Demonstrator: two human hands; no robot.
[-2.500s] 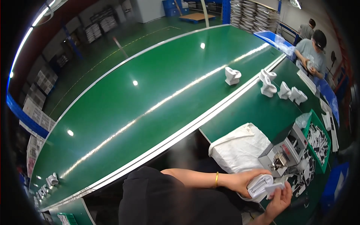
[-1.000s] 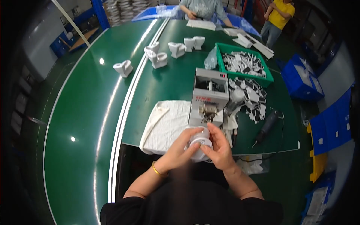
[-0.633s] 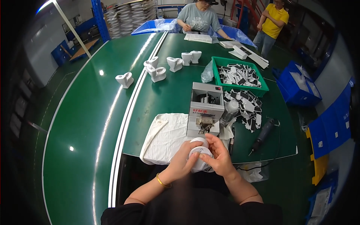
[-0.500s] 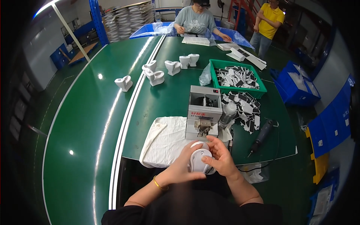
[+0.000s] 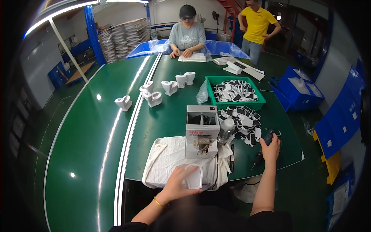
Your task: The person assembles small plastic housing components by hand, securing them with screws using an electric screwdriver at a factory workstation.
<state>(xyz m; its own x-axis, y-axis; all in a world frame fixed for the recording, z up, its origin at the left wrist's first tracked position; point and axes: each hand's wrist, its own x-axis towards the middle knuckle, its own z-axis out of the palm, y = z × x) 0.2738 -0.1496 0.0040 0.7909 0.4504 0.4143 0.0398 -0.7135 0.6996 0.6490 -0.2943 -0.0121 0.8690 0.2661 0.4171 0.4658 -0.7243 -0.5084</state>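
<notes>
My left hand is closed around a white plastic piece, whose hollow, rounded underside faces up over the table's near edge. It resembles the small toilet-shaped models standing farther off. Over to the right, the fingers of my right hand wrap the dark handle of an electric screwdriver, its thin bit pointing toward the table's near edge. A grey machine sits between my hands, farther off, on a white cloth.
A clear bottle stands beside the machine, with a black pen-like tool nearer me. Loose black-and-white parts lie before a full green crate. Across the green table a person handles white sheets; another stands behind.
My right hand has left the white piece and reached right to the screwdriver. My left hand keeps the piece, now held alone. The view has tilted upward.
</notes>
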